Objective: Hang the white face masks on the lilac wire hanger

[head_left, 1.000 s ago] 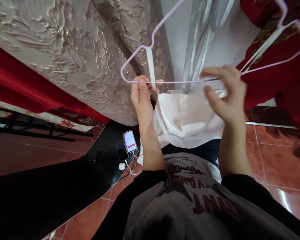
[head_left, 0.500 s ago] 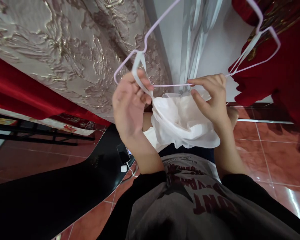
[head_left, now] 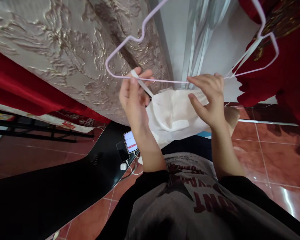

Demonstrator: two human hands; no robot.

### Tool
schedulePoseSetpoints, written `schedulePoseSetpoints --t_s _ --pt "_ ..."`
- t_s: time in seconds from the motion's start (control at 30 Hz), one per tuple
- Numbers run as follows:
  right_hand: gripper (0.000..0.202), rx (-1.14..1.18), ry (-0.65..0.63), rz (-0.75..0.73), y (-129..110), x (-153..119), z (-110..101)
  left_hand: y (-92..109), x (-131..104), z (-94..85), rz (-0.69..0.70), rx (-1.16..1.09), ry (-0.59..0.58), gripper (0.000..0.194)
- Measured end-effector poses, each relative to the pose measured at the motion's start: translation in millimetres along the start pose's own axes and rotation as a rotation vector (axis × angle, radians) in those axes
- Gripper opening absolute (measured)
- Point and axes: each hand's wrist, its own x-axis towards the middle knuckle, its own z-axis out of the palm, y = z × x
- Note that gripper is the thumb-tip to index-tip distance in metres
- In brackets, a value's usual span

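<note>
A pale pink hanger point(head_left: 165, 81) spans the upper middle, its lower bar crossing both hands. My left hand point(head_left: 136, 100) pinches a white strap point(head_left: 145, 88) of the garment between thumb and fingers, at the left part of the bar. My right hand point(head_left: 210, 96) holds the bar right of centre, fingertips on it and thumb spread below. The white garment point(head_left: 176, 113) hangs beneath the bar over my lap. Its other strap point(head_left: 248, 53) is looped over the notch at the hanger's right end.
A black table point(head_left: 65, 186) at the left bears two phones point(head_left: 131, 141) with cables and a white charger point(head_left: 123, 166). Embossed beige fabric point(head_left: 72, 50) hangs upper left, red fabric point(head_left: 285, 76) at the right. Red tiles cover the floor.
The left strap has come off the hanger's left notch and is now between my left fingers. My left hand has turned, its thumb now upward. A lit phone is now fully visible.
</note>
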Motion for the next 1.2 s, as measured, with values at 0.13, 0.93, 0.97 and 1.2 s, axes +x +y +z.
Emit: schedulePoseSetpoints --t_s 0.13,0.93,0.97,1.2 --pt "0.032 0.050 0.625 0.133 24.9 -14.0 -2.9 -7.3 -2.8 13.6 0.050 -0.023 -0.042 0.040" --pt "0.037 0.459 0.342 0.266 4.3 29.3 -50.6 -2.5 -0.2 11.7 -0.023 -0.080 0.040 0.024" --pt "0.036 0.434 0.406 0.197 16.2 35.9 -54.3 -2.9 0.0 10.3 -0.001 -0.084 0.029 0.025" --pt "0.044 0.674 0.318 0.077 102.1 39.0 -85.1 -0.7 -2.2 8.7 -0.008 -0.071 -0.038 0.021"
